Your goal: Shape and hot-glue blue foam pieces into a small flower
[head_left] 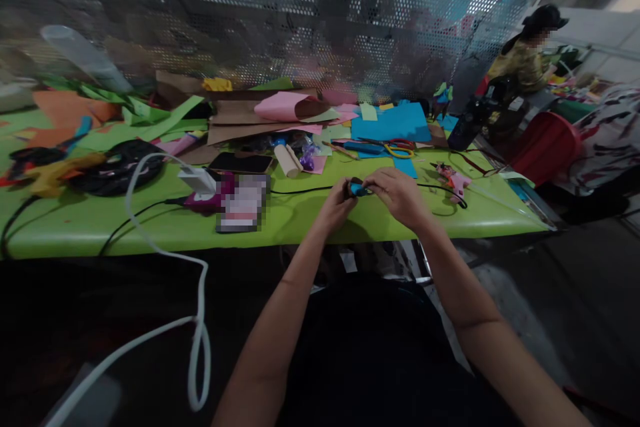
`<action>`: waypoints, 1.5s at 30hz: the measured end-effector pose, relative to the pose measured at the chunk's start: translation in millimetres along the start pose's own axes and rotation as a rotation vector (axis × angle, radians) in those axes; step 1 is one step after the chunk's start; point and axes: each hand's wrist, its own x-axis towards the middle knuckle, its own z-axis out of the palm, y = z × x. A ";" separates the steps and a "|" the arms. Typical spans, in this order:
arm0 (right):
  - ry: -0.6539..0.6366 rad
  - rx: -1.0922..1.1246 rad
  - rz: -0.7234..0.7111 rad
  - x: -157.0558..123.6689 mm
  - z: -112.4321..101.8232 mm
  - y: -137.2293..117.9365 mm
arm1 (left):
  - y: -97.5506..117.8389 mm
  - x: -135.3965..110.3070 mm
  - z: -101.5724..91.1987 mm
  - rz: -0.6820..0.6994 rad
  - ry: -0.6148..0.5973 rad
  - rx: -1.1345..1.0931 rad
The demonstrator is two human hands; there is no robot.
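My left hand (338,203) and my right hand (396,191) meet above the front part of the green table (295,217). Between their fingertips is a small blue piece (357,189) with a dark part on its left side; it looks like rolled or folded paper, though the fingers hide much of it. My left fingers are closed around it, while my right thumb and fingers pinch its right end. Beyond my hands lie scissors with yellow and red handles (400,148) and a strip of blue paper (405,167). A small pink figure (456,183) lies to the right.
A purple power strip (205,203) with a white plug and cable stands left, beside a phone-like slab (243,203). A yellow glue gun (60,172) lies farther left. Coloured paper sheets (390,121) line the perforated metal screen (320,27). Another person (525,60) sits at the far right.
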 end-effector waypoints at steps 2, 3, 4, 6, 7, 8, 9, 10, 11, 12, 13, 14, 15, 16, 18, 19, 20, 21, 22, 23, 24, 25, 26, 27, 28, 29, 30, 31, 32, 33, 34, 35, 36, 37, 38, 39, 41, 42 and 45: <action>0.004 -0.012 -0.015 1.4 -1.7 1.5 | 2.5 0.2 1.1 0.000 0.003 0.018; 0.003 -0.011 -0.020 2.0 -2.1 2.2 | 4.2 0.0 1.5 -0.009 0.004 0.027; 0.003 -0.007 -0.023 2.5 -2.2 2.7 | 5.8 -0.3 1.7 -0.021 0.004 0.036; 0.003 0.006 -0.026 3.0 -1.4 3.4 | 9.0 -1.3 1.7 -0.047 0.003 0.053; 0.006 0.010 -0.026 3.0 -0.7 3.6 | 10.3 -2.0 1.5 -0.056 0.000 0.057; 0.008 0.011 -0.026 2.9 0.1 3.6 | 11.4 -2.7 1.2 -0.062 -0.002 0.055; 0.011 0.008 -0.025 2.9 1.0 3.5 | 12.2 -3.4 1.0 -0.063 -0.004 0.048; 0.013 0.005 -0.022 2.8 1.7 3.3 | 12.6 -4.1 1.0 -0.062 -0.008 0.038; 0.016 0.001 -0.019 2.7 2.2 3.0 | 12.8 -4.6 1.0 -0.061 -0.011 0.028; 0.021 -0.002 -0.016 2.7 2.5 2.7 | 12.6 -4.9 1.2 -0.058 -0.013 0.021; 0.024 -0.004 -0.014 2.8 2.4 2.2 | 12.1 -5.0 1.5 -0.057 -0.010 0.020; 0.027 -0.008 -0.012 2.9 2.2 1.7 | 11.4 -4.9 2.0 -0.058 -0.004 0.026; 0.029 -0.014 -0.011 3.1 1.7 1.1 | 10.6 -4.6 2.5 -0.059 0.007 0.035; 0.027 -0.021 -0.014 3.3 1.2 0.5 | 9.7 -4.1 3.1 -0.058 0.019 0.044; 0.017 -0.042 -0.019 4.0 0.2 -0.7 | 8.2 -2.8 4.2 -0.051 0.028 0.057; 0.015 -0.053 -0.020 4.3 0.0 -1.1 | 7.7 -2.2 4.5 -0.046 0.025 0.060; 0.015 -0.062 -0.021 4.8 -0.1 -1.5 | 7.3 -1.7 4.8 -0.042 0.017 0.062; 0.015 -0.070 -0.023 5.2 0.0 -1.8 | 7.1 -1.2 4.8 -0.042 0.010 0.066; 0.016 -0.075 -0.026 5.7 0.2 -2.1 | 7.0 -0.9 4.7 -0.044 0.007 0.069; 0.015 -0.080 -0.032 6.2 0.4 -2.3 | 6.9 -0.7 4.4 -0.048 0.012 0.070; 0.010 -0.085 -0.040 6.7 0.4 -2.6 | 6.7 -0.6 4.0 -0.054 0.021 0.067; 0.004 -0.091 -0.048 7.2 0.2 -3.0 | 6.5 -0.5 3.5 -0.061 0.030 0.059; -0.002 -0.099 -0.054 7.6 -0.3 -3.5 | 6.2 -0.6 2.9 -0.068 0.035 0.048; -0.007 -0.107 -0.056 8.1 -1.2 -4.1 | 5.8 -0.7 2.4 -0.074 0.034 0.035; -0.012 -0.114 -0.056 8.6 -2.5 -4.7 | 5.3 -0.8 1.8 -0.077 0.027 0.022; -0.016 -0.118 -0.055 9.2 -4.1 -5.3 | 4.6 -0.9 1.4 -0.079 0.016 0.011; -0.019 -0.120 -0.053 9.8 -5.9 -5.7 | 3.7 -1.0 1.0 -0.078 0.006 0.003; -0.024 -0.119 -0.052 10.5 -7.8 -6.0 | 2.8 -1.0 0.8 -0.079 -0.002 -0.001; -0.030 -0.118 -0.051 11.2 -9.7 -6.0 | 1.9 -1.0 0.7 -0.081 -0.005 -0.003; -0.034 -0.117 -0.049 12.0 -11.3 -5.8 | 1.0 -0.9 0.7 -0.085 -0.003 -0.002; -0.037 -0.118 -0.047 12.8 -12.6 -5.4 | 0.2 -0.8 0.7 -0.089 0.003 0.000; -0.042 -0.119 -0.044 13.5 -13.4 -4.8 | -0.4 -0.8 0.7 -0.092 0.008 0.003; -0.046 -0.122 -0.043 14.1 -13.7 -4.1 | -0.8 -0.7 0.8 -0.092 0.013 0.005; -0.048 -0.123 -0.043 14.6 -13.6 -3.5 | -1.0 -0.7 0.8 -0.089 0.017 0.005; -0.050 -0.123 -0.045 15.0 -13.1 -2.9 | -1.0 -0.8 0.8 -0.084 0.017 0.003; -0.049 -0.119 -0.048 15.3 -12.2 -2.6 | -0.8 -0.9 0.9 -0.078 0.014 0.001; -0.040 -0.104 -0.054 15.8 -9.9 -2.6 | -0.1 -1.3 0.9 -0.071 0.005 -0.008; -0.034 -0.095 -0.056 16.0 -8.8 -3.0 | 0.3 -1.5 0.8 -0.070 0.000 -0.011; -0.025 -0.065 -0.058 16.0 -5.5 -5.2 | 0.2 -2.0 0.5 -0.069 -0.020 -0.016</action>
